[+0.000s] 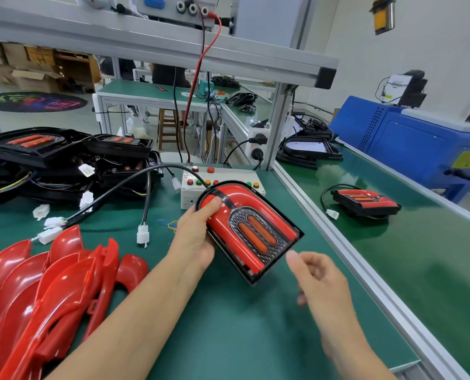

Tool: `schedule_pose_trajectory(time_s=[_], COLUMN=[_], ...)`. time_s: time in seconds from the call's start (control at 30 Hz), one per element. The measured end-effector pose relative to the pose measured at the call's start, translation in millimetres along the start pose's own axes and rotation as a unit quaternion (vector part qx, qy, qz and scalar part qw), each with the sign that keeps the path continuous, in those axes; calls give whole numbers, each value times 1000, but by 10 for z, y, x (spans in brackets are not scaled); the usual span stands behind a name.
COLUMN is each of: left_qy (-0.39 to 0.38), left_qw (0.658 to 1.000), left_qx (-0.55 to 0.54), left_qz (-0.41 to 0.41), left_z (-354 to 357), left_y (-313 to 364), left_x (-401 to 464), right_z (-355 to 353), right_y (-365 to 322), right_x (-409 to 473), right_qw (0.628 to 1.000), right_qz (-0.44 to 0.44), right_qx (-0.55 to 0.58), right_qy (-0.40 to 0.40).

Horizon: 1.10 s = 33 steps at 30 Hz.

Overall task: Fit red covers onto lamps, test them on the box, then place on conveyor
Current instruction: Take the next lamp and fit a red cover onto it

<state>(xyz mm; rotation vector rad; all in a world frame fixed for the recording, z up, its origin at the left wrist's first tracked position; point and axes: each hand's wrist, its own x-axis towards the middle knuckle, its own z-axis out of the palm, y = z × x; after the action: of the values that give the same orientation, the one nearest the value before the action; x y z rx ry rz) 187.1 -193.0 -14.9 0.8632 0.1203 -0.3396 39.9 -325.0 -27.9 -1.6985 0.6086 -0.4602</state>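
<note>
My left hand (pixel 198 237) grips a lamp (pixel 251 231) by its left edge, thumb on the red cover that sits on its black frame. The lamp is held tilted above the green bench, just in front of the white test box (pixel 198 192) with its coloured buttons. My right hand (pixel 314 272) hovers blurred just below and right of the lamp, fingers loosely curled, holding nothing. A pile of loose red covers (pixel 50 283) lies at the lower left. A stack of black lamps without covers (pixel 66 160) sits at the far left. One covered lamp (pixel 365 201) rests on the green conveyor (pixel 434 270).
Black cables with white connectors (pixel 143 234) trail across the bench left of the box. An aluminium rail (pixel 338 242) separates bench from conveyor. A blue machine (pixel 420 144) stands beyond the conveyor, and black lamp frames (pixel 308 149) lie at its far end.
</note>
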Motion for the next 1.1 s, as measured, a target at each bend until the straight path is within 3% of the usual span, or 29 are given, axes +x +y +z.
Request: schedule_pose_trajectory(time_s=[0.1, 0.2, 0.4, 0.63, 1.1], left_qy=[-7, -15, -44, -74, -62], left_qw=[1000, 1000, 998, 995, 996], left_qx=[5, 18, 34, 34, 55], left_qz=[-3, 3, 40, 48, 38], left_z=[46, 52, 15, -30, -54], left_y=[25, -4, -28, -32, -52], left_x=[-38, -62, -74, -71, -35], right_z=[114, 241, 359, 398, 486], right_y=[15, -24, -13, 31, 106], right_x=[-23, -22, 2, -16, -75], right_qw=[966, 931, 915, 932, 946], right_qz=[141, 164, 182, 145, 125], right_qx=[129, 231, 292, 281, 267], right_qy=[-176, -231, -209, -178, -132])
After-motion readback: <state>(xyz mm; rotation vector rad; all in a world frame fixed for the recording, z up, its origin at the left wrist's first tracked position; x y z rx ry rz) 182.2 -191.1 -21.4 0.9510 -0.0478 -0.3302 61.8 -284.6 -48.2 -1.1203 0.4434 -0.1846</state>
